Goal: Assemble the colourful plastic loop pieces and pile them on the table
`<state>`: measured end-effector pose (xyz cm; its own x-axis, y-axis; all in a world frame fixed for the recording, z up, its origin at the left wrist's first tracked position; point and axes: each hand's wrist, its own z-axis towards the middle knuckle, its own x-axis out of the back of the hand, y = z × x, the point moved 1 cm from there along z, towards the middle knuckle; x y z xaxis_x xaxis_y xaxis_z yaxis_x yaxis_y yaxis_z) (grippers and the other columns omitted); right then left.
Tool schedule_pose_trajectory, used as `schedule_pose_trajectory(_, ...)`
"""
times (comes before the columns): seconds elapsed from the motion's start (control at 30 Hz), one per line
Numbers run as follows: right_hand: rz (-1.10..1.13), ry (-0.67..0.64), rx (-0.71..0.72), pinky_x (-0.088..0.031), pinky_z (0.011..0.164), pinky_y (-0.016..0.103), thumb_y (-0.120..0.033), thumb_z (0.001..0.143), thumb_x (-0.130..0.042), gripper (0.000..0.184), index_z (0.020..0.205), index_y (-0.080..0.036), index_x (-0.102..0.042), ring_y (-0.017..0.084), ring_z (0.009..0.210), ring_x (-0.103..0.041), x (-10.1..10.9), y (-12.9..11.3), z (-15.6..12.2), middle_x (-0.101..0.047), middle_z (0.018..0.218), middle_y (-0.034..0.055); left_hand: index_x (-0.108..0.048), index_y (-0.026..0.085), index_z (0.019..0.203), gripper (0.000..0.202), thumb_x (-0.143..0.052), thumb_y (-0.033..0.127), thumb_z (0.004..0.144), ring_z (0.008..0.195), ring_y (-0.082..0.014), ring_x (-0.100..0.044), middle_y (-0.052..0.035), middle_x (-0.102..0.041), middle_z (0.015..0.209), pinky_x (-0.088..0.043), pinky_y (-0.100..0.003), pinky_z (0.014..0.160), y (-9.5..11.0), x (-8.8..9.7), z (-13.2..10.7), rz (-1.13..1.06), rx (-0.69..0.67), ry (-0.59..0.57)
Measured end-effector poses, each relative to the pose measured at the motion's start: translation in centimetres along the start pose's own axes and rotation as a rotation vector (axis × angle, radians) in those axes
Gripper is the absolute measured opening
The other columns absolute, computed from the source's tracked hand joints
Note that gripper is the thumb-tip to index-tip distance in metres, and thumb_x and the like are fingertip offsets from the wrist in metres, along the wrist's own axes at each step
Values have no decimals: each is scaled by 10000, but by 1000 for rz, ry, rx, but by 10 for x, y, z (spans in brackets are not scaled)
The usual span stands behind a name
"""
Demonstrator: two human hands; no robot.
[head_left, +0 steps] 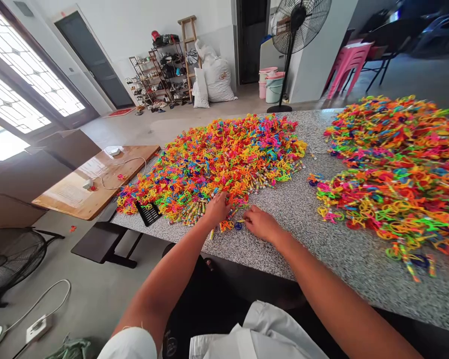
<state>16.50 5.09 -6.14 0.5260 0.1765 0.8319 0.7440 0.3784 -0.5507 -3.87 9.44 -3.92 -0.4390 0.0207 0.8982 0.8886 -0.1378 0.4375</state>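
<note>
A large heap of small bright plastic pieces (209, 159), many with loops and short printed tubes, covers the middle of the speckled stone table (284, 199). At its near edge my left hand (217, 208) reaches in with curled fingers, beside a row of short tubes (194, 212). My right hand (262, 223) rests low over the tabletop with its fingers drawn together. Close to its fingertips lie a dark blue loop piece (238, 226) and an orange piece (226, 226). What either hand pinches is too small and covered to make out.
A second heap of similar pieces (404, 169) spreads over the table's right side. A black plastic basket (148, 213) stands at the left edge. Beyond it are a wooden board (71, 192) and a dark stool (97, 242). A standing fan (290, 45) is behind the table.
</note>
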Motion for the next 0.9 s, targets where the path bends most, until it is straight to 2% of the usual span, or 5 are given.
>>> schedule_pose_trajectory(0.13, 118, 128, -76, -476, 794, 326, -220, 862, -646, 105, 913, -227, -737, 221, 879, -650, 0, 4, -19, -662, 971, 73, -654, 205, 875, 25, -643, 218, 857, 893, -213, -631, -57, -664, 893, -454, -303, 814, 2, 6, 0, -174, 41, 72)
schedule_pose_trajectory(0.27, 704, 307, -409, -439, 540, 306, -399, 843, -647, 169, 854, -231, -635, 164, 548, -534, 4, 12, -32, -607, 698, 0, -542, 206, 729, 167, -643, 281, 838, 619, -147, -542, 8, -555, 634, -406, -261, 601, 1, 15, -4, -676, 289, -59)
schedule_pose_trajectory(0.43, 1302, 322, -407, -442, 455, 273, -413, 735, -715, 268, 841, -249, -531, 125, 493, -500, 15, -3, -42, -648, 717, -28, -562, 181, 753, 274, -782, 337, 708, 675, -122, -604, -39, -670, 805, -427, -227, 550, 13, 16, -21, -1209, 376, -183)
schedule_pose_trajectory(0.77, 1137, 378, -336, -468, 473, 261, -466, 767, -727, 289, 901, -244, -601, 143, 545, -528, 15, -24, -39, -561, 633, -46, -613, 169, 818, 282, -815, 334, 713, 641, -108, -625, -18, -655, 764, -465, -208, 540, 50, 3, -42, -1325, 320, -177)
schedule_pose_trajectory(0.9, 1389, 404, -377, -456, 462, 255, -442, 724, -748, 305, 877, -249, -568, 127, 531, -505, 14, -26, -42, -573, 678, -46, -590, 168, 841, 304, -824, 314, 714, 819, -169, -716, -75, -710, 928, -552, -262, 685, 55, 1, -48, -1467, 380, -192)
